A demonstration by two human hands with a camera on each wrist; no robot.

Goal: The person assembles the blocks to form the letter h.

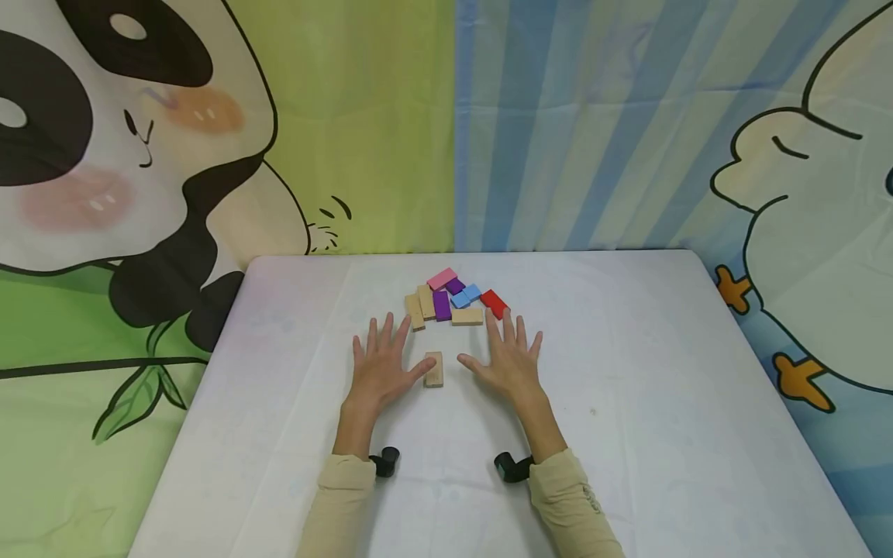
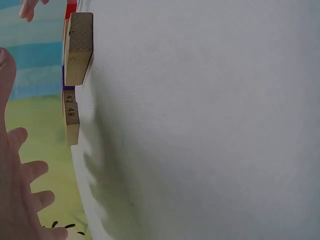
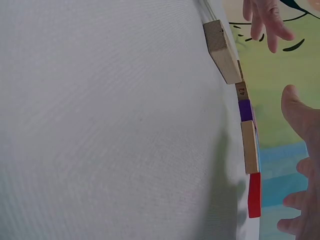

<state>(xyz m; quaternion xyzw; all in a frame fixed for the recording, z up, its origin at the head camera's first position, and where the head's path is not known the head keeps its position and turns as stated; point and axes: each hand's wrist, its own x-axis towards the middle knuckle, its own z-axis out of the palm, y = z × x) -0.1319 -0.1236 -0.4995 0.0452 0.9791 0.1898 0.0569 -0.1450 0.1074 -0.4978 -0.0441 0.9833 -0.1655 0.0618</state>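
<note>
A plain wooden block (image 1: 434, 372) lies on the white table between the two hands. Fingers spread and straight, my left hand (image 1: 379, 376) hovers above the tabletop, its thumb tip overlapping that block in the head view. My right hand (image 1: 512, 368) is likewise spread, palm down, to the right of the block. Its fingertips reach toward the red block (image 1: 492, 301). Both hands hold nothing. In the left wrist view the wooden block (image 2: 80, 47) stands apart from the thumb (image 2: 6, 75).
Beyond the hands is a loose cluster of blocks: a pink one (image 1: 442, 279), purple ones (image 1: 442, 306), blue ones (image 1: 460, 300) and plain wooden ones (image 1: 467, 317). Some wooden blocks carry printed numbers. A cartoon-printed curtain (image 1: 384, 116) hangs behind the table (image 1: 663, 387).
</note>
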